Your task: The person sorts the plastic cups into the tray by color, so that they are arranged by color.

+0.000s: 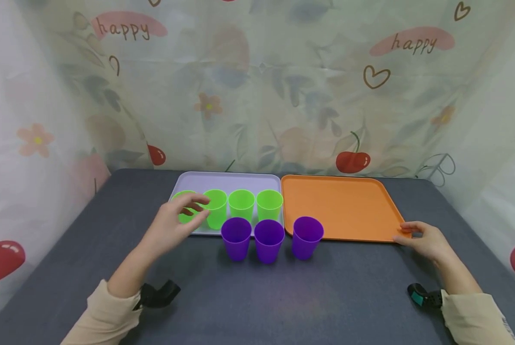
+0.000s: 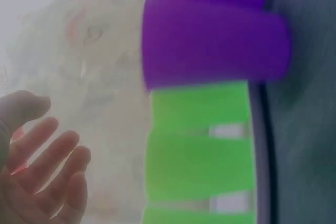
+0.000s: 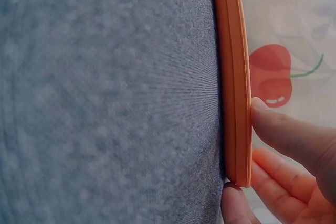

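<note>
Several bright green cups stand in a row on a pale lavender tray (image 1: 235, 179), among them one green cup (image 1: 242, 206) near the middle. In front stand three purple cups: a left one (image 1: 236, 242), a middle one (image 1: 268, 244) and a right one (image 1: 306, 242). My left hand (image 1: 168, 225) hovers by the leftmost green cups, partly hiding them; its fingers are loosely bent and hold nothing in the left wrist view. At the front right corner of an orange tray (image 1: 339, 206), my right hand (image 1: 427, 242) pinches the rim, thumb and fingers on it in the right wrist view.
Both trays lie side by side at the back of a dark grey table (image 1: 283, 302). A printed curtain (image 1: 261, 96) hangs behind and at both sides. Thin wire or cord (image 1: 440, 167) shows by the back right corner.
</note>
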A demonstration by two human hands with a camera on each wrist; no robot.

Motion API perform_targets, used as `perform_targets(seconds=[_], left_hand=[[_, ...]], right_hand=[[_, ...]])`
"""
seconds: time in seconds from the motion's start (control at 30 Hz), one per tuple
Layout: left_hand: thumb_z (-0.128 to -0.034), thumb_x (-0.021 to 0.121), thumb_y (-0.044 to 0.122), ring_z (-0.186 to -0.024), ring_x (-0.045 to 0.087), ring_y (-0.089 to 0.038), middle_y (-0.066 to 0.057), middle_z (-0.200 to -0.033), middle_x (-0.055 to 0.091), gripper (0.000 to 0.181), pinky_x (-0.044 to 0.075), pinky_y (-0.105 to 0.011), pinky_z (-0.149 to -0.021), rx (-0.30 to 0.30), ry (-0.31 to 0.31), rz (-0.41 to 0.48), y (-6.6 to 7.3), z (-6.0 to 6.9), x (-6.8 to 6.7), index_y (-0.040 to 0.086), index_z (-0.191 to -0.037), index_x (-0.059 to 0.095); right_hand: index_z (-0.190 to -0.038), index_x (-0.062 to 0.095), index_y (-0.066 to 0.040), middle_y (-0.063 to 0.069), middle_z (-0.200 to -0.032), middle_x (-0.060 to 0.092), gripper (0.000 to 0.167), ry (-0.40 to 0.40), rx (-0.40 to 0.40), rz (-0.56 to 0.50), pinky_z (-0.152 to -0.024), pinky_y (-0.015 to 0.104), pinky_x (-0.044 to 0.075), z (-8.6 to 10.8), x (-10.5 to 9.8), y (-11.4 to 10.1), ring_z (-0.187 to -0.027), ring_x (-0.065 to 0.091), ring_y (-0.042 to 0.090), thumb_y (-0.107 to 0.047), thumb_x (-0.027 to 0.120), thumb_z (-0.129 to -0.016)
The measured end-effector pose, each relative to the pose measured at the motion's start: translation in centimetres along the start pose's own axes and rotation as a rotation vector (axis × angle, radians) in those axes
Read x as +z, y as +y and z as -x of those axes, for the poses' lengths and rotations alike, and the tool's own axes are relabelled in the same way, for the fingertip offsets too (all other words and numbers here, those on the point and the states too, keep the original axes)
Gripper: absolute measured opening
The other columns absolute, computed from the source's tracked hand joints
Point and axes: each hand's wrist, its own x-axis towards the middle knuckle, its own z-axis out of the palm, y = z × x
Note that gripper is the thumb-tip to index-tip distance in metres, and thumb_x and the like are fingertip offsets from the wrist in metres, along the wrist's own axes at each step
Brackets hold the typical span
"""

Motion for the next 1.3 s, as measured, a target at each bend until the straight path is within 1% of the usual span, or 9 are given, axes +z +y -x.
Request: perform_targets(seconds=[0.07,0.17,0.23,0.33,0.4,0.57,0.87,1.1,1.3], left_hand=[[-0.0841,0.068,0.012,-0.094,0.063,-0.019,-0.007,-0.107,0.067,0.026,0.053,-0.035,-0.079,0.029,-0.026,0.006,0.5,0.0,0.9,0.008,-0.110,0.064],[-0.0815,0.071,0.015,-0.095,0.061,-0.017,-0.004,-0.107,0.065,0.030,0.054,-0.035,-0.080,0.079,-0.045,0.013,1.1,0.2,2.0,0.010,-0.110,0.063],[-0.0801,0.073,0.019,-0.097,0.059,-0.015,-0.002,-0.107,0.064,0.033,0.054,-0.033,-0.081,0.095,-0.060,0.010,1.3,0.3,2.6,0.012,-0.111,0.063],[-0.0785,0.075,0.022,-0.097,0.057,-0.015,-0.003,-0.108,0.063,0.037,0.053,-0.033,-0.083,0.116,-0.085,0.016,1.4,0.3,3.3,0.013,-0.112,0.062],[-0.0777,0.076,0.024,-0.098,0.057,-0.016,-0.004,-0.111,0.062,0.040,0.052,-0.035,-0.084,0.119,-0.107,0.021,1.3,0.3,3.7,0.012,-0.113,0.061],[-0.0750,0.078,0.027,-0.101,0.055,-0.016,-0.002,-0.114,0.061,0.046,0.051,-0.040,-0.085,0.105,-0.141,0.038,1.0,0.4,4.4,0.011,-0.114,0.061],[-0.0735,0.079,0.029,-0.106,0.054,-0.015,0.000,-0.116,0.060,0.049,0.050,-0.042,-0.089,0.043,-0.184,0.012,0.6,0.4,5.1,0.014,-0.116,0.059],[-0.0713,0.080,0.029,-0.105,0.055,-0.015,-0.001,-0.115,0.061,0.053,0.051,-0.040,-0.088,0.028,-0.205,0.008,0.2,0.3,5.4,0.014,-0.117,0.058],[-0.0717,0.080,0.030,-0.107,0.057,-0.016,0.000,-0.117,0.062,0.054,0.051,-0.038,-0.088,0.018,-0.219,-0.006,0.2,0.3,5.4,0.015,-0.118,0.058]], right_hand=[[-0.129,0.043,0.010,0.035,-0.130,0.044,0.070,0.003,-0.003,0.006,-0.086,0.053,0.042,0.0,0.0,-0.1,-0.115,0.037,0.048,-0.043,0.062,-0.087],[-0.129,0.043,0.010,0.035,-0.129,0.044,0.068,0.010,-0.006,0.012,-0.087,0.053,0.041,0.0,0.0,-0.3,-0.115,0.039,0.047,-0.040,0.063,-0.087],[-0.128,0.043,0.011,0.035,-0.130,0.044,0.068,0.009,-0.005,0.012,-0.087,0.054,0.041,0.0,0.0,-0.3,-0.114,0.039,0.048,-0.039,0.063,-0.087],[-0.129,0.043,0.011,0.035,-0.130,0.044,0.068,0.004,-0.009,0.012,-0.088,0.055,0.041,0.1,-0.1,-0.3,-0.116,0.038,0.048,-0.040,0.063,-0.087],[-0.129,0.043,0.010,0.035,-0.130,0.044,0.069,0.003,-0.013,0.010,-0.089,0.056,0.040,0.1,-0.1,-0.3,-0.117,0.037,0.048,-0.041,0.062,-0.087],[-0.128,0.044,0.010,0.035,-0.130,0.045,0.069,0.005,-0.019,0.014,-0.089,0.057,0.039,0.1,0.0,-0.3,-0.118,0.036,0.049,-0.042,0.062,-0.087],[-0.129,0.043,0.011,0.036,-0.128,0.045,0.069,0.005,-0.008,0.015,-0.090,0.058,0.039,0.0,-0.1,-0.2,-0.117,0.036,0.049,-0.041,0.063,-0.087],[-0.129,0.042,0.010,0.035,-0.129,0.045,0.070,-0.003,-0.014,0.008,-0.090,0.058,0.039,0.1,0.0,-0.2,-0.119,0.036,0.050,-0.043,0.062,-0.087],[-0.130,0.042,0.009,0.035,-0.130,0.044,0.071,-0.008,-0.020,0.000,-0.089,0.058,0.040,0.1,0.0,0.0,-0.119,0.035,0.050,-0.044,0.062,-0.087]])
